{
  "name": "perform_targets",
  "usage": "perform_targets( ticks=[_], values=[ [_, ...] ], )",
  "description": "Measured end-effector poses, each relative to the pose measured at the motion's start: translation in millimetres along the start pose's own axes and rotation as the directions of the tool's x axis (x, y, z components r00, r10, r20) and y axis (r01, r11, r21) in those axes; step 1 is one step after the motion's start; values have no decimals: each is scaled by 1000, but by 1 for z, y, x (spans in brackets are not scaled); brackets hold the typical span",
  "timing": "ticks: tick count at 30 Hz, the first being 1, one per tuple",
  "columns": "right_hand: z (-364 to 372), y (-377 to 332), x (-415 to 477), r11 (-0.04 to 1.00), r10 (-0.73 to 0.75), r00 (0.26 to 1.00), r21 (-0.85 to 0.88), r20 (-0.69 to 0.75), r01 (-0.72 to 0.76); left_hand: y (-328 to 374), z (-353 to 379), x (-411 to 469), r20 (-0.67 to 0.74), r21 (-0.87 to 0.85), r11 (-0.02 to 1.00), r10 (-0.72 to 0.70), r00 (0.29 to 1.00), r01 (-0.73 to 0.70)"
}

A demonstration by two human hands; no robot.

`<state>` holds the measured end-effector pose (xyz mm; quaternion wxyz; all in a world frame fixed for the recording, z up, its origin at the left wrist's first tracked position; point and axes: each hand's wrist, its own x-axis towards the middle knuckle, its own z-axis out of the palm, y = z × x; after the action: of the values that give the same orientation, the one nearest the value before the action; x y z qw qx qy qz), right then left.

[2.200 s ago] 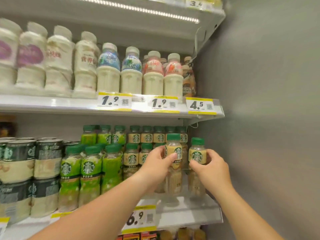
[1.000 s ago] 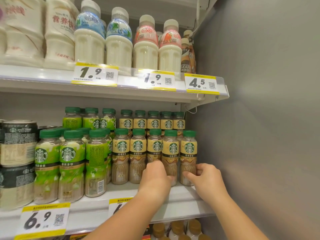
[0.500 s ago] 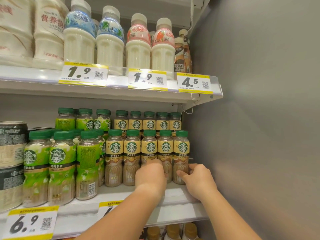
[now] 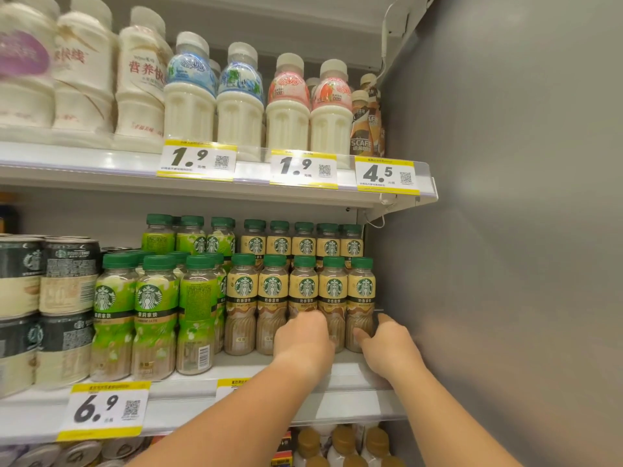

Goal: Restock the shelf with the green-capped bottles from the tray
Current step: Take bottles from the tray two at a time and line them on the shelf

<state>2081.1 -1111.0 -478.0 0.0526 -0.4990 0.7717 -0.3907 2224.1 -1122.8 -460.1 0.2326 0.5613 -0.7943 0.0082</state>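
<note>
A front row of yellow-labelled green-capped bottles (image 4: 273, 291) stands on the middle shelf (image 4: 188, 396), with a second row behind it. My right hand (image 4: 384, 347) grips the base of the rightmost bottle (image 4: 362, 291), thumb on its left side, close to the grey side wall. My left hand (image 4: 303, 338) is curled over the lower part of the neighbouring green-capped bottles (image 4: 333, 288); its fingers are hidden behind the hand. Both bottles stand upright on the shelf. The tray is out of view.
Green-labelled bottles (image 4: 151, 301) and stacked dark cans (image 4: 64, 284) fill the shelf to the left. White milk bottles (image 4: 239, 99) stand on the shelf above. The grey side wall (image 4: 505, 230) closes the right. Gold-capped bottles (image 4: 340, 443) sit on the shelf below.
Both hands have brought two bottles down onto the shelf and slid to their bases, at the right end of the front row. The camera has shifted slightly.
</note>
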Motion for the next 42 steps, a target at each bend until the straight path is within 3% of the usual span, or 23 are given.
perform_targets(
  ticks=[4,12,22,27,32,42],
  values=[
    [-8,2,-16,997,-52,994,-65,-95,46,-12,-13,-16,4,23,997,77,997,-77],
    [-13,14,-76,871,-363,932,-353,6,342,-54,-20,-62,58,229,932,276,959,-282],
    [17,23,-167,729,-435,898,-561,64,393,-121,-7,-144,26,329,838,454,891,-436],
    [45,35,-201,695,-492,867,-562,82,448,-157,25,-187,18,357,800,510,860,-482],
    [102,80,-244,679,-511,845,-529,156,508,-191,90,-241,108,330,811,475,873,-482],
    [246,192,-346,730,-344,830,-430,439,530,-275,237,-355,324,272,867,326,888,-418]
  ],
)
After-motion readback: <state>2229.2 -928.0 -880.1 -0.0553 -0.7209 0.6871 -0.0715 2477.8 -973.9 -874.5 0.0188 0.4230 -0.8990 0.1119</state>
